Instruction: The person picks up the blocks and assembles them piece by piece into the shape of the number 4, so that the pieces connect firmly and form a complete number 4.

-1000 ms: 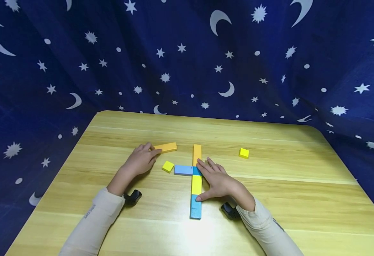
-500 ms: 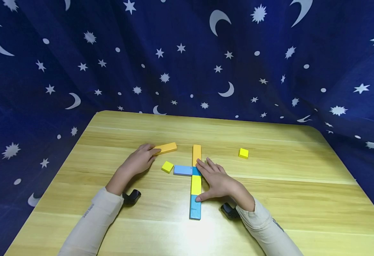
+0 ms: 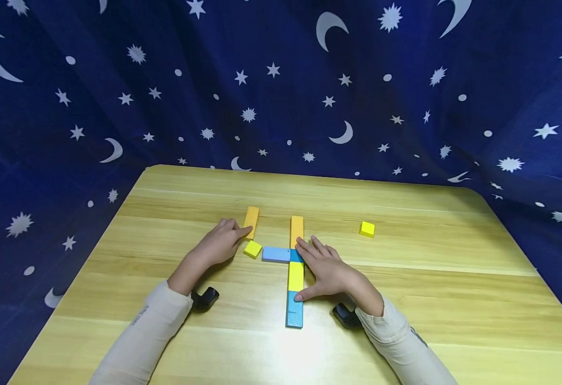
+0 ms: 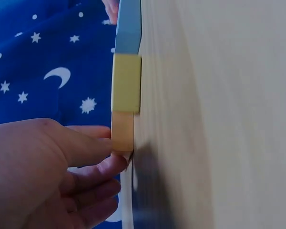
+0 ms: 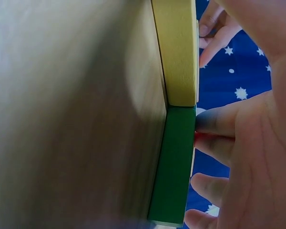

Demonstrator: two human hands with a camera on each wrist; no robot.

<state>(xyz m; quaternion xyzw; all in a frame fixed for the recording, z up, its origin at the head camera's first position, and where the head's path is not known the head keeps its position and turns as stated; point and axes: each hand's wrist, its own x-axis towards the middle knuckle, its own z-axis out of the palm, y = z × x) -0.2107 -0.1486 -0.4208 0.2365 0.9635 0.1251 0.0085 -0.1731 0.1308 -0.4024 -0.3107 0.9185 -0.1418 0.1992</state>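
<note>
Wooden blocks lie on the table in an upright row: an orange block [image 3: 297,231], a dark teal block [image 3: 295,256] partly under fingers, a yellow block [image 3: 295,276] and a blue block [image 3: 294,315]. A periwinkle block [image 3: 276,254] extends left from the teal one. My left hand [image 3: 221,241] pinches the near end of another orange block [image 3: 252,218], beside a small yellow block [image 3: 252,249]. My right hand [image 3: 330,271] rests with fingers extended over the row, its thumb on the blue block. In the right wrist view, its fingertips touch a green block [image 5: 174,164].
One more small yellow block [image 3: 367,229] lies apart on the right. The wooden table [image 3: 430,331] ends at a blue star-and-moon curtain [image 3: 281,96]. Black wrist devices sit under both forearms, the left one [image 3: 206,299] and the right one [image 3: 346,315].
My left hand has moved slightly right and turned its orange block from lying nearly crosswise to pointing away from me. The right hand and the row stay in place.
</note>
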